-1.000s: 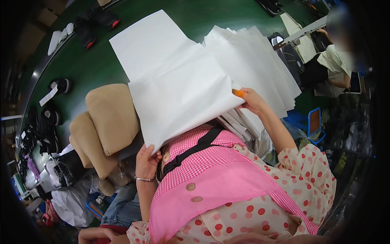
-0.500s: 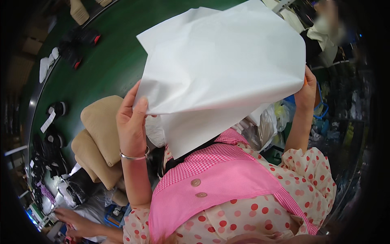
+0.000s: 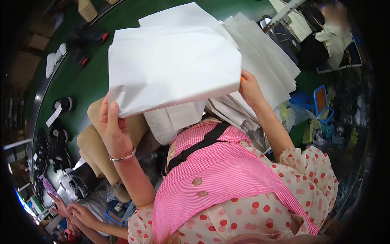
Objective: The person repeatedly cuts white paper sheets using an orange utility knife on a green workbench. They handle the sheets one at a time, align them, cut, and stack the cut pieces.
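Lowered since half a second ago, the white sheet (image 3: 174,65) now lies flatter and wider above the green belt (image 3: 91,77), where before it was lifted into a peak in front of the camera. Left hand (image 3: 113,130) has slid down to the sheet's lower left corner, thumb and fingers closed on the edge. Right hand (image 3: 250,87) holds the right edge, fingers curled behind the paper; how tightly it pinches cannot be told, since the sheet covers the fingertips. Something small and orange (image 3: 242,79) shows at that hand, too hidden to name.

Under and right of the sheet lies a fanned stack of white paper (image 3: 268,61), partly covered by it. Below the sheet a white bag or wrapped bundle (image 3: 170,122) peeks out, its contents not visible. Tan foam pads (image 3: 95,146) sit by the left wrist.

Black shoes (image 3: 87,38) rest on the belt at upper left, more dark shoes (image 3: 50,148) crowd the left rim. A blue-framed tray (image 3: 323,101) stands at right, its inside unclear. Another person's hands (image 3: 71,209) enter at lower left, cut by the rim.
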{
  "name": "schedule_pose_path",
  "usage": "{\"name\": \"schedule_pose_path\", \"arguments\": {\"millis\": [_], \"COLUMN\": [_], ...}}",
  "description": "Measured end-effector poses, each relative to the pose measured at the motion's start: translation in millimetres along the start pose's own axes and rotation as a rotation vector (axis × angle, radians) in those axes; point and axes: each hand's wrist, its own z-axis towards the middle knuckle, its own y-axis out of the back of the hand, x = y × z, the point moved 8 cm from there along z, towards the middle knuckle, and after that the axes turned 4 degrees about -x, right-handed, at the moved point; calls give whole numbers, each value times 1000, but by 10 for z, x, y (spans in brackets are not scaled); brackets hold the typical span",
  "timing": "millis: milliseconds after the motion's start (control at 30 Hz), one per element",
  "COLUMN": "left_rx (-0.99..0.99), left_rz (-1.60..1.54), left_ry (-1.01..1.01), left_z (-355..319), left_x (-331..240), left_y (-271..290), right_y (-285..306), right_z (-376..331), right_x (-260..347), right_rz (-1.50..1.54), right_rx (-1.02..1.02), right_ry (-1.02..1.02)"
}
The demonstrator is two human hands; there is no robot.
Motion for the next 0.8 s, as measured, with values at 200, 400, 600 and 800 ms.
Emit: {"name": "schedule_pose_path", "arguments": {"millis": [200, 400, 600, 800], "left_rx": [-127, 0, 225, 454], "left_rz": [42, -17, -128, -70], "left_ry": [-8, -17, -145, -225], "left_z": [-72, -2, 94, 107], "left_x": [-149, -198, -350, 34], "left_y": [289, -126, -862, -1527], "right_y": [-293, 119, 944, 1556], "right_z": [114, -88, -801, -1650], "right_x": [269, 1069, 1900, 1872], "right_rz": [-460, -661, -531, -640], "right_rx": [69, -200, -529, -899], "right_ry": [104, 321, 886, 1077]}}
